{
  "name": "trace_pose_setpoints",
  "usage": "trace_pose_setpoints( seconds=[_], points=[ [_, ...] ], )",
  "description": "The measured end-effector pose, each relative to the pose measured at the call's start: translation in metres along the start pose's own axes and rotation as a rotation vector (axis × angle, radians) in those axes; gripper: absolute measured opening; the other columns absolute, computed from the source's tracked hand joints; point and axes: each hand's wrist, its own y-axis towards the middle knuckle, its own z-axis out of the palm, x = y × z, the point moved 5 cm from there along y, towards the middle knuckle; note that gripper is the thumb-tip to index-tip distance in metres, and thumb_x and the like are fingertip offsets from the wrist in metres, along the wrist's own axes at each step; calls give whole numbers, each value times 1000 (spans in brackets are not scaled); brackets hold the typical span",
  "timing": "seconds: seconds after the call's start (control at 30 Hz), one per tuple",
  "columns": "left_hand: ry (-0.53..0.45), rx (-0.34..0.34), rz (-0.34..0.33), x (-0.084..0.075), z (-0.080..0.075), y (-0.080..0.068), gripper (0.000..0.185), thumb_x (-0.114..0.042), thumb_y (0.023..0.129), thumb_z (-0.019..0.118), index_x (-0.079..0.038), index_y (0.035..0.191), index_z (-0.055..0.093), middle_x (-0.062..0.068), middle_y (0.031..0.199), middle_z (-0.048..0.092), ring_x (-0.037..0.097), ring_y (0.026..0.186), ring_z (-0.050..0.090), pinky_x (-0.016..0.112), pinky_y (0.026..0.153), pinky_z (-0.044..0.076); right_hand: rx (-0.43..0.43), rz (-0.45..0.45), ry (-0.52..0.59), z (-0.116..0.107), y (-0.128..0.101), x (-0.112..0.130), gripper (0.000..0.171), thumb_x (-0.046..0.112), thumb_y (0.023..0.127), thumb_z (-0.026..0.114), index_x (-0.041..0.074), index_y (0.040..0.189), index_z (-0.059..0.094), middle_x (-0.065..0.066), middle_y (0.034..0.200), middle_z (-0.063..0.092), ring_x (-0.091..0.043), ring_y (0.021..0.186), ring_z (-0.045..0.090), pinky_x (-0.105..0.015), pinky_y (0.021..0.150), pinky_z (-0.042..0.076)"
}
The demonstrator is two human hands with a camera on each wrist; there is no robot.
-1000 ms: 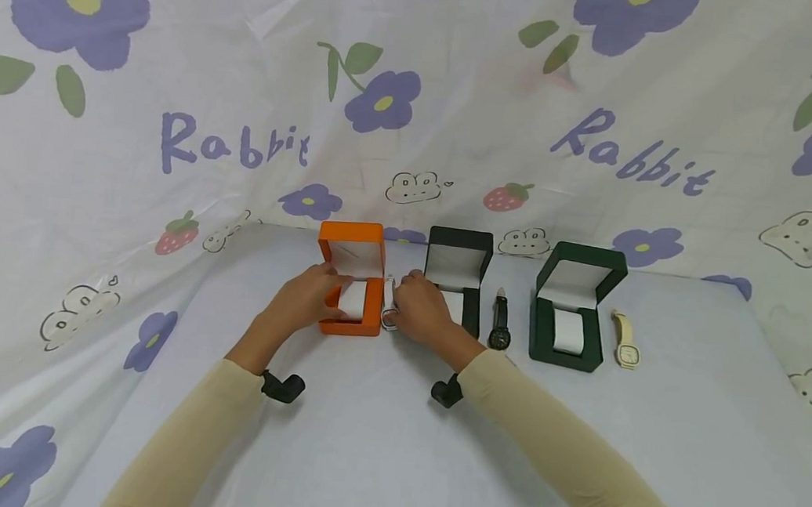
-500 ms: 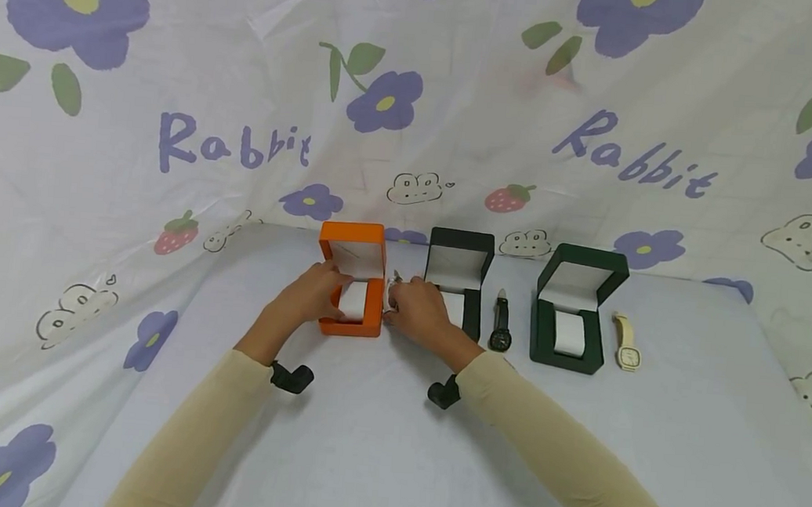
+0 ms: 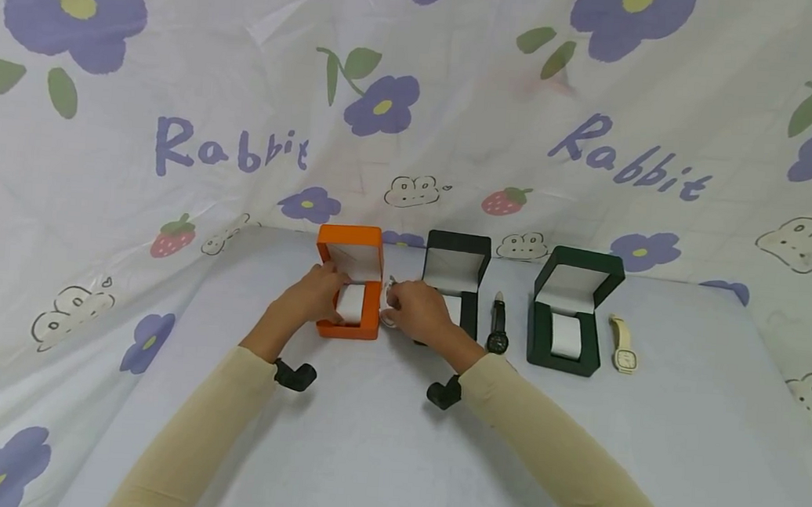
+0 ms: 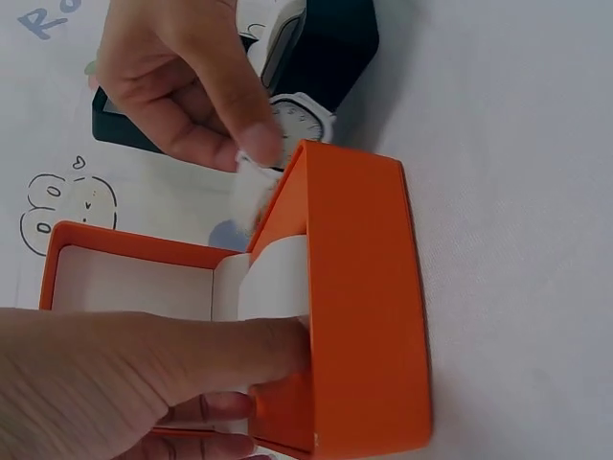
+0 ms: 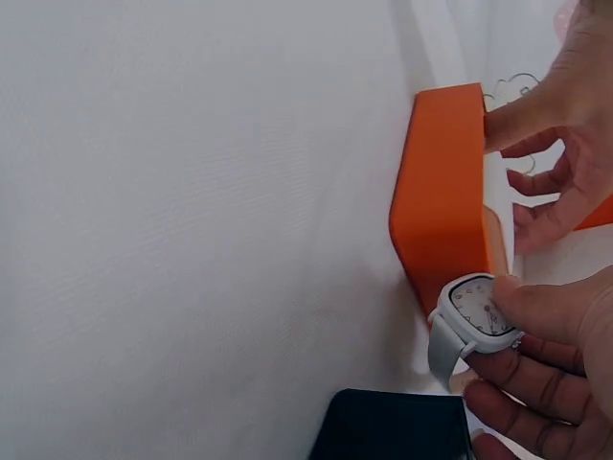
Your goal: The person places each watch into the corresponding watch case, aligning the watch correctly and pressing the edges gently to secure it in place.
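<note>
White watch pinched by right hand; left hand apparently grips orange box.

Bright, even light throughout — shadows under the forearms are soft and faint. The head view bows at its edges; wrist views blur the nearest fingers — no glare.
</note>
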Motion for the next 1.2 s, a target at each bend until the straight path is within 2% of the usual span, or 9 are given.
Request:
trace_pose_setpoints(
  seconds=[0.3,0.6,0.8,1.0,1.2],
  points=[
    [-28,-35,32,5,2,-5,76,-28,74,93,-1,136,59,19,130,52,34,115,51,47,104,50,-28,-54,200,-11,-8,-3,14,20,93,77,9,90,68,1,77,65,-14,71,56,-25,59,47],
    [-89,-124,114,12,3,-13,77,-28,74,93,0,135,56,15,131,57,30,113,57,45,106,50,-64,-98,336,-20,-19,-8,14,20,94,75,8,99,72,0,86,69,-16,84,59,-30,74,53],
    [-84,-179,121,16,6,-18,78,-31,75,92,-5,139,56,11,125,65,27,109,60,45,102,52,-118,-87,457,-29,-30,-13,16,20,93,77,7,101,73,-1,88,71,-15,83,65,-28,75,58],
    [-106,-241,135,18,3,-26,79,-30,76,92,-6,142,55,13,133,61,29,118,57,48,106,50,-162,-88,510,-36,-38,-21,14,20,92,78,8,97,73,-1,86,71,-15,82,67,-28,74,59],
    [-134,-294,190,16,-3,-34,81,-31,76,92,-7,144,54,14,144,54,32,131,51,50,110,45,-177,-23,606,-40,-48,-30,16,20,93,77,7,99,73,-4,89,71,-18,84,68,-27,68,58]
  ],
)
